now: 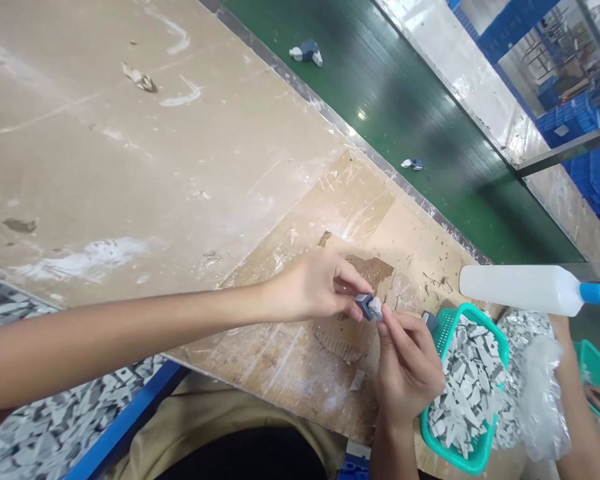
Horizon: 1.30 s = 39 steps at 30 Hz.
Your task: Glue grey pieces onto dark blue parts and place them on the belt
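My left hand [313, 287] pinches a small dark blue-grey plastic part [364, 304] between thumb and fingers. With thumb and forefinger, my right hand [407, 360] grips a small light grey plastic piece [375, 309]. The two pieces touch each other above the worn, stained work board; how far they fit together I cannot tell. Beside my right hand stands a green basket [504, 347] heaped with small grey and white plastic pieces [467, 387]. Another dark part [430, 321] shows partly between that hand and the basket.
A green conveyor belt [350, 100] runs behind the table, carrying assembled parts [307, 53]. A white bottle with a blue cap [520, 288] lies near the basket. Plastic bags [545, 393] and a co-worker's arm [575, 413] are at right. A blue-edged bin [125, 420] of pieces sits lower left.
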Each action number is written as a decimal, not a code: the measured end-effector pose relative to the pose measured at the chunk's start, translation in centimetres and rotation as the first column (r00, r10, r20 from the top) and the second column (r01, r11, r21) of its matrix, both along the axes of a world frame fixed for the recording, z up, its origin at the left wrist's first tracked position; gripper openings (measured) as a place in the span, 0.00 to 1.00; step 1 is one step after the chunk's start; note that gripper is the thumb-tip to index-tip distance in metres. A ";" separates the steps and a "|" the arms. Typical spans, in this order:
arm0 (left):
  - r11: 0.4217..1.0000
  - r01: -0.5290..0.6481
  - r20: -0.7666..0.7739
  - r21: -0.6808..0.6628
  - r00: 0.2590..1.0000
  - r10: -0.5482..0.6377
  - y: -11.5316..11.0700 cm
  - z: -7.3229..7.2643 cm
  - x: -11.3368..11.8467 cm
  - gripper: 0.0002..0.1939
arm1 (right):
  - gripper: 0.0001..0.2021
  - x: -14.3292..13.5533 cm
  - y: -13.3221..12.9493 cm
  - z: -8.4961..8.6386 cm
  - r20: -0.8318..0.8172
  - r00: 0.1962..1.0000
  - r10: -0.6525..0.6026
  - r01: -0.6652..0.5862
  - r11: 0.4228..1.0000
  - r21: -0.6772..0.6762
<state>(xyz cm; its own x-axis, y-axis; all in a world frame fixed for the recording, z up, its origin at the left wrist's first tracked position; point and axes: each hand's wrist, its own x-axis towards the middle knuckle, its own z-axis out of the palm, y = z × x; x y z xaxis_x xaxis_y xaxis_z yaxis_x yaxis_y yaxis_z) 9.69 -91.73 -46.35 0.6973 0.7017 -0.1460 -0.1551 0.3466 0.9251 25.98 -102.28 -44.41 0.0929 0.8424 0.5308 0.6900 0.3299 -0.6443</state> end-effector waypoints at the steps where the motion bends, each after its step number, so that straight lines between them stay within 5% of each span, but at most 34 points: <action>1: 0.999 -0.031 -0.030 0.020 0.999 0.031 -0.1 0.1 0.1 0.11 | 0.24 0.1 0.0 0.0 0.002 1.000 0.000 0.000 1.000 -0.003; 11: 0.963 -0.136 -0.081 0.232 0.984 0.158 -1.2 1.2 0.3 0.09 | 0.24 0.0 -0.2 -0.2 -0.059 0.998 -0.006 -0.001 0.993 -0.121; 18: 0.982 -0.181 -0.036 0.046 0.982 0.183 -1.4 1.2 0.5 0.08 | 0.29 -0.9 -0.3 -0.4 -0.030 0.999 0.023 -0.026 0.995 -0.097; 28: 0.992 -0.126 -0.272 0.033 0.953 0.130 -0.7 1.7 0.1 0.04 | 0.28 -2.5 0.0 -0.4 0.172 0.984 -0.038 0.038 0.999 0.000; 34: 0.961 -0.013 -0.010 -0.277 1.000 0.011 -0.2 1.5 0.2 0.20 | 0.14 -1.3 1.2 1.4 0.273 0.962 -0.023 0.061 0.989 -0.133; 39: 0.894 -0.114 0.003 -0.433 0.992 0.128 0.7 2.8 -0.7 0.10 | 0.13 1.7 -1.3 4.0 0.144 0.960 -0.241 0.253 0.965 -0.067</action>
